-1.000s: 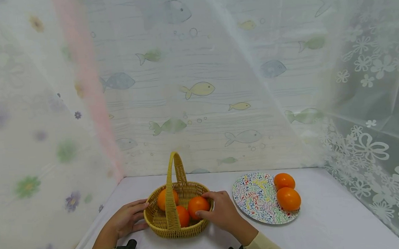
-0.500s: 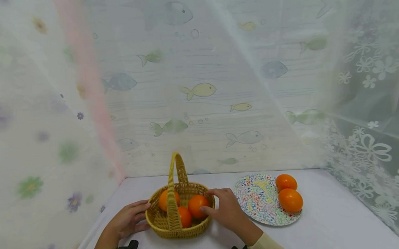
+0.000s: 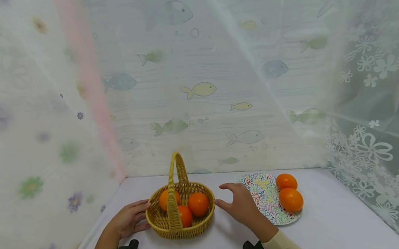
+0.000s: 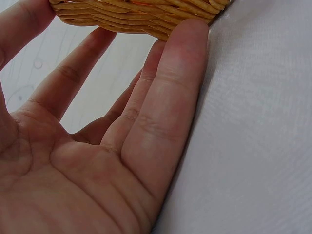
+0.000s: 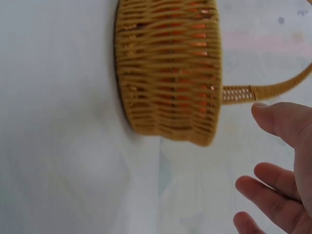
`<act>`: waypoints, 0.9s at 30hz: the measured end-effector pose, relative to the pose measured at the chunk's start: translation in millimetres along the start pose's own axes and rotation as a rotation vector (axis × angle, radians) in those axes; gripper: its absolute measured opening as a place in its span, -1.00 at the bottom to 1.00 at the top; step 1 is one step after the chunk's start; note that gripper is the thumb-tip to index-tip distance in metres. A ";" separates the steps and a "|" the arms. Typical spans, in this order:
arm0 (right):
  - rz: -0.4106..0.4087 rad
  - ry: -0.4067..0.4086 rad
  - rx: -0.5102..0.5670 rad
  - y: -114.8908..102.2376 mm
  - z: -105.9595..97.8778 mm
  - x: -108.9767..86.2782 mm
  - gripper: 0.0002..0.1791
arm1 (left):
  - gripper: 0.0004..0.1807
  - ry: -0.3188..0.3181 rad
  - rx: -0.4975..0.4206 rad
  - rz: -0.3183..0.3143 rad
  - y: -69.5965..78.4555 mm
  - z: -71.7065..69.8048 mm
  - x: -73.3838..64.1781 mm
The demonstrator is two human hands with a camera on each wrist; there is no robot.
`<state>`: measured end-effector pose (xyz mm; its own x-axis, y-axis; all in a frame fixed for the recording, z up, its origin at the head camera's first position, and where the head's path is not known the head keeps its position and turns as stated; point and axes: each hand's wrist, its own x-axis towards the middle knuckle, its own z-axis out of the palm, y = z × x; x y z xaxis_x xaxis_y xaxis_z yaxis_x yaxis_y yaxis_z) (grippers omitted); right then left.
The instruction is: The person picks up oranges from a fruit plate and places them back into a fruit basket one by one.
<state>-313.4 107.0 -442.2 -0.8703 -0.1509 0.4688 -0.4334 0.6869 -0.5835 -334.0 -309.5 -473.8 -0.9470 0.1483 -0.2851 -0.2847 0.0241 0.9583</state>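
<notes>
A yellow wicker basket [image 3: 191, 233] with a tall arched handle stands upright on the white cloth. Inside lie three oranges: one at the right [image 3: 198, 204], one at the front middle [image 3: 185, 216], and one at the back left [image 3: 163, 200], partly hidden by the handle. My left hand [image 3: 128, 218] rests its extended fingertips against the basket's left side; the left wrist view shows them at the woven wall [image 4: 131, 19]. Just right of the rim, my right hand [image 3: 240, 205] hovers with thumb and fingers spread, holding nothing.
Right of the basket, a round, colourfully speckled plate [image 3: 258, 192] carries two oranges at its right side, a rear one [image 3: 286, 181] and a front one [image 3: 291, 200]. Patterned translucent curtains [image 3: 199, 113] enclose the table at the back and both sides.
My right hand has let go of the right-hand orange in the basket and drawn back to the right, past the rim, its fingers spreading. My left hand has stayed at the basket's side.
</notes>
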 end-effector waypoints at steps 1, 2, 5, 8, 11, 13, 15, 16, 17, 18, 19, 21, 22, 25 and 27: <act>0.005 0.008 -0.009 1.4 -3.6 0.1 -0.50 | -0.15 0.000 -0.002 0.000 0.4 0.1 -0.2; 0.015 0.012 -0.012 2.8 -7.4 -0.1 -0.50 | -0.15 -0.001 -0.002 0.000 0.4 0.1 -0.2; 0.046 0.020 -0.025 9.0 -17.5 -0.8 -0.48 | -0.16 -0.002 -0.004 0.000 0.4 0.4 -0.9; 0.064 0.023 -0.043 17.0 -27.0 -2.6 -0.47 | -0.15 -0.003 -0.007 0.001 -0.2 0.6 -1.1; 0.062 0.035 -0.068 26.0 -36.6 -4.9 -0.46 | -0.15 -0.002 -0.011 0.002 -0.4 0.8 -0.8; 0.057 0.050 -0.089 32.0 -42.7 -6.8 -0.44 | -0.15 0.006 -0.014 0.000 -0.2 1.1 -0.1; 0.052 0.071 -0.106 37.7 -48.4 -8.7 -0.44 | -0.15 0.013 -0.015 0.001 0.0 1.4 0.7; 0.052 0.084 -0.113 40.3 -51.1 -9.9 -0.44 | -0.15 0.017 -0.014 0.002 0.0 1.5 1.1; 0.054 0.097 -0.120 43.0 -53.8 -11.1 -0.45 | -0.15 0.019 -0.015 0.001 0.4 1.7 0.9; 0.057 0.109 -0.124 45.4 -56.4 -12.3 -0.45 | -0.15 0.018 -0.013 0.002 0.5 1.6 0.8; 0.061 0.121 -0.127 47.9 -59.0 -13.6 -0.46 | -0.14 0.016 -0.012 0.001 0.6 1.6 0.6; 0.077 0.146 -0.127 53.4 -64.2 -16.2 -0.48 | -0.14 0.010 -0.012 0.000 0.3 1.3 0.2; 0.088 0.156 -0.131 56.0 -67.0 -17.9 -0.48 | -0.14 0.011 -0.010 -0.001 0.3 1.5 0.0; 0.116 0.179 -0.139 65.9 -76.1 -20.5 -0.46 | -0.13 0.013 -0.008 0.000 0.0 1.8 -0.5; 0.120 0.195 -0.150 72.9 -82.1 -19.8 -0.44 | -0.13 0.011 -0.002 0.008 0.0 0.3 -1.2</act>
<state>-308.6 218.4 -439.6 -0.8458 0.0678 0.5291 -0.2772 0.7916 -0.5445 -332.8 -309.4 -473.5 -0.9507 0.1373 -0.2780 -0.2778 0.0207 0.9604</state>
